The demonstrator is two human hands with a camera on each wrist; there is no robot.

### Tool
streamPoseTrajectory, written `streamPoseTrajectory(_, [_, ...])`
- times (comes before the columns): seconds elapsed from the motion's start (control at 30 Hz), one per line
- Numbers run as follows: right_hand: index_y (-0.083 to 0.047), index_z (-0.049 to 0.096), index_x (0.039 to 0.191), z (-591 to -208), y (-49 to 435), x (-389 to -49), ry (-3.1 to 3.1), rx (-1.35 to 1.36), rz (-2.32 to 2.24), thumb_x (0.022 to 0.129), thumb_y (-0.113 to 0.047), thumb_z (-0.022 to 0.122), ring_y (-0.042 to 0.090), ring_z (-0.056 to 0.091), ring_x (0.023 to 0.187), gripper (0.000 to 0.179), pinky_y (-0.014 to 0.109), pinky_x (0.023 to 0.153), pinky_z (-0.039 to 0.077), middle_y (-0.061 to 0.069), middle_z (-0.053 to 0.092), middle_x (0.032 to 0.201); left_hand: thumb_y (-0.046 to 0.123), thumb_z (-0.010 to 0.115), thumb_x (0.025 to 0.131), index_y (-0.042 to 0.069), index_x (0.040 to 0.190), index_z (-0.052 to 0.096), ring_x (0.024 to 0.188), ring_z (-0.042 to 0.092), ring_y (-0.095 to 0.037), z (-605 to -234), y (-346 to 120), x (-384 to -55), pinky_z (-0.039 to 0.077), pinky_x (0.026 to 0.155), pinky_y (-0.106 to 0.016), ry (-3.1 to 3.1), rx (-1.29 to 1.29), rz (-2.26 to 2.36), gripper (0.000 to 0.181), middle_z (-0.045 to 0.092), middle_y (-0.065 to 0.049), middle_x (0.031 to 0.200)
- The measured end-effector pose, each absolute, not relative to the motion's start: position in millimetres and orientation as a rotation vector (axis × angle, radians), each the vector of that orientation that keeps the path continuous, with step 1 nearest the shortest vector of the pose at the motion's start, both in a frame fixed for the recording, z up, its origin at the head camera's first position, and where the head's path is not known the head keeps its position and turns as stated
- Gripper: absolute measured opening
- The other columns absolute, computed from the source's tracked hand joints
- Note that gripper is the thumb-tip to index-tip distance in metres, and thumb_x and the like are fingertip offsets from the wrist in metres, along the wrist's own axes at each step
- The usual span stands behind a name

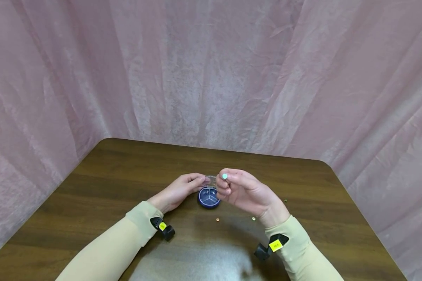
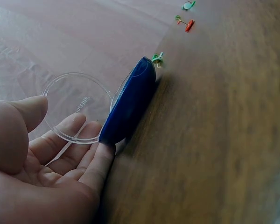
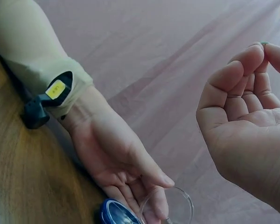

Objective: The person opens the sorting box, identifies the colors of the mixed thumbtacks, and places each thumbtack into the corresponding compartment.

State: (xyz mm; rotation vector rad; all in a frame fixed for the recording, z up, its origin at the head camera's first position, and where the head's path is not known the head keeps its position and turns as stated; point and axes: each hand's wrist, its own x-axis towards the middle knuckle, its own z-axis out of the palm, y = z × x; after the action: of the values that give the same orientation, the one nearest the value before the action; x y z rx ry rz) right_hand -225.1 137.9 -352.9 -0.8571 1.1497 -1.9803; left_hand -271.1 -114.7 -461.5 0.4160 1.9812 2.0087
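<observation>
A round blue case point(image 1: 208, 198) with three compartments sits on the table with its clear lid point(image 2: 77, 73) raised. My left hand point(image 1: 183, 189) holds that lid at its edge, the thumb on one side and fingers behind it. One finger of this hand lies against the case's blue side in the left wrist view. Between thumb and index fingertip, my right hand point(image 1: 247, 191) pinches a small stud earring point(image 1: 224, 176) with a pale teal round face. This hand is raised just right of the case, overlapping its edge in the head view; its other fingers are curled.
Several more small studs lie on the brown table point(image 1: 126, 164): an orange one point(image 1: 217, 219) in front of the case, a pale one point(image 1: 254, 219) to the right, and a greenish one point(image 1: 285, 200) beyond the right wrist. A pink curtain point(image 1: 211, 78) hangs behind the table.
</observation>
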Motion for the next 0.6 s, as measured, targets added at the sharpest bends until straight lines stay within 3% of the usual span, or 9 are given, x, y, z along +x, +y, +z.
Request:
streamPoseTrajectory(0.13, [-0.013, 0.065, 0.095, -354, 141, -228, 1.259, -0.844, -1.972, 0.116, -0.011, 0.047, 0.013, 0.047, 0.08, 0.028, 0.026, 0.078, 0.04, -0.002, 0.052, 0.089, 0.017, 0.053, 0.119, -0.01, 0.143, 0.063, 0.147, 0.056, -0.036, -462, -115, -271, 0.047, 0.123, -0.044, 1.969, 0.417, 2.026, 0.038, 0.065, -0.024, 0.149])
streamPoseTrajectory(0.37, [-0.008, 0.074, 0.107, -363, 145, -236, 1.76, -0.655, -1.918, 0.111, -0.01, 0.061, 0.015, 0.06, 0.085, 0.014, 0.024, 0.079, 0.053, 0.001, 0.067, 0.093, 0.017, 0.052, 0.119, -0.011, 0.142, 0.063, 0.146, 0.057, -0.035, -463, -114, -271, 0.048, 0.123, -0.043, 1.964, 0.415, 2.031, 0.038, 0.065, -0.025, 0.149])
streamPoseTrajectory(0.5, [-0.004, 0.078, 0.108, -368, 144, -239, 2.22, -0.697, -1.638, 0.108, -0.018, 0.071, 0.018, 0.062, 0.085, 0.015, 0.026, 0.074, 0.052, 0.005, 0.07, 0.092, 0.016, 0.052, 0.119, -0.011, 0.142, 0.063, 0.144, 0.059, -0.032, -462, -113, -270, 0.048, 0.123, -0.043, 1.96, 0.418, 2.039, 0.037, 0.065, -0.024, 0.149])
streamPoseTrajectory(0.6, [-0.008, 0.081, 0.105, -371, 139, -237, 2.561, -0.78, -1.316, 0.106, -0.02, 0.074, 0.016, 0.062, 0.083, 0.014, 0.028, 0.072, 0.051, -0.001, 0.072, 0.089, 0.016, 0.051, 0.12, -0.011, 0.143, 0.062, 0.145, 0.059, -0.032, -462, -112, -269, 0.047, 0.124, -0.044, 1.955, 0.429, 2.039, 0.037, 0.065, -0.024, 0.15])
